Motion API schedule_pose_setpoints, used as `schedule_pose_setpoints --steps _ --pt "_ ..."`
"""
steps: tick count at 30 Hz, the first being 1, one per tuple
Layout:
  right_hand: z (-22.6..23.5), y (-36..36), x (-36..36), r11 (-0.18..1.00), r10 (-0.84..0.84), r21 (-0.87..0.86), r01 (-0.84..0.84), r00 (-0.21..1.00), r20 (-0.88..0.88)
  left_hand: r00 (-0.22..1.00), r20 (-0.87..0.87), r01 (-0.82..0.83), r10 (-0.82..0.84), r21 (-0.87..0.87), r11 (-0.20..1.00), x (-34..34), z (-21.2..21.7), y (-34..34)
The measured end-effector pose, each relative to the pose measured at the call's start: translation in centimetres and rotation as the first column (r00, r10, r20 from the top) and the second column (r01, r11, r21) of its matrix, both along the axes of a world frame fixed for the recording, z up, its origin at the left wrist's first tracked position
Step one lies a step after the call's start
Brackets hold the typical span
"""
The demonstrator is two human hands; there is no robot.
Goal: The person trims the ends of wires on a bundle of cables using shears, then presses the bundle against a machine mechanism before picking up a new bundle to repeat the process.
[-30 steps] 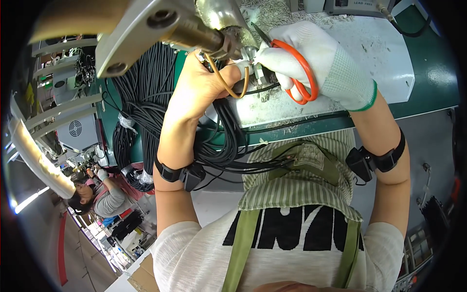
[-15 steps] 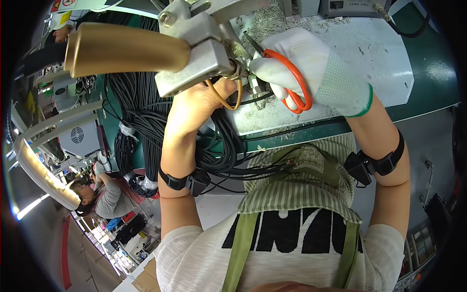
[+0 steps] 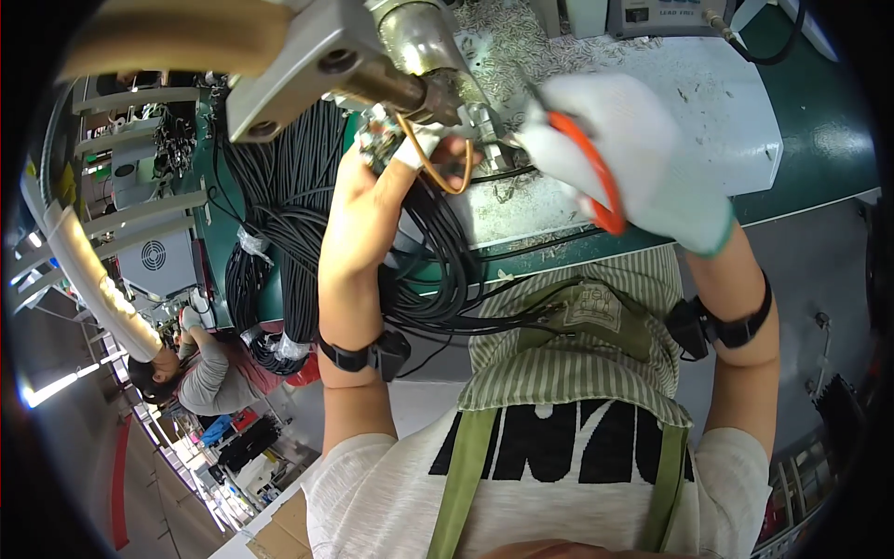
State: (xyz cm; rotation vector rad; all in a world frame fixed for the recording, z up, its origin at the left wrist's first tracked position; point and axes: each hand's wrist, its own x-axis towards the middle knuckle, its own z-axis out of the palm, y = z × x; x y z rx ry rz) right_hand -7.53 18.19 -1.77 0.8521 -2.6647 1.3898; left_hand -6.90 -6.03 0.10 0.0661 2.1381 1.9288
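My left hand [image 3: 368,210], bare with white tape [image 3: 414,151] round a finger, is curled beneath the press head [image 3: 414,42]. A cluster of small shiny metal parts [image 3: 378,136] shows in its grasp. Its fingertips reach the copper-coloured loop [image 3: 438,177] and a small metal fixture [image 3: 489,140]. A black cable [image 3: 507,175] passes just below that fixture. To the right, my right hand [image 3: 615,140], in a white glove and smeared by motion, grips scissors with red handles [image 3: 601,172]. The scissors' dark blades point up and left, apart from the fixture.
Metal clippings [image 3: 521,56] litter the white board [image 3: 717,102] on the green bench [image 3: 819,140]. Bundles of black cable [image 3: 279,158] lie at left, with more cable hanging over the edge. The press's lever handle [image 3: 177,37] juts left. A co-worker [image 3: 209,377] sits far left.
The press head and its handle have shifted up and left. My right hand has moved right and down from the fixture with the scissors. More of my left hand now shows, with metal parts in it.
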Motion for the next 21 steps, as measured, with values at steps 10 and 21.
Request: schedule_pose_setpoints --steps 10,21 --pt "2.7 -2.2 3.3 0.966 0.133 -0.246 -0.083 0.972 0.191 0.932 0.192 0.300 -0.307 0.068 0.952 5.3 1.6 1.0" --pt "1.7 -2.1 3.3 0.942 0.062 -0.329 0.063 0.933 0.355 0.939 0.032 0.344 -0.344 -0.168 0.924 5.3 0.8 2.0"
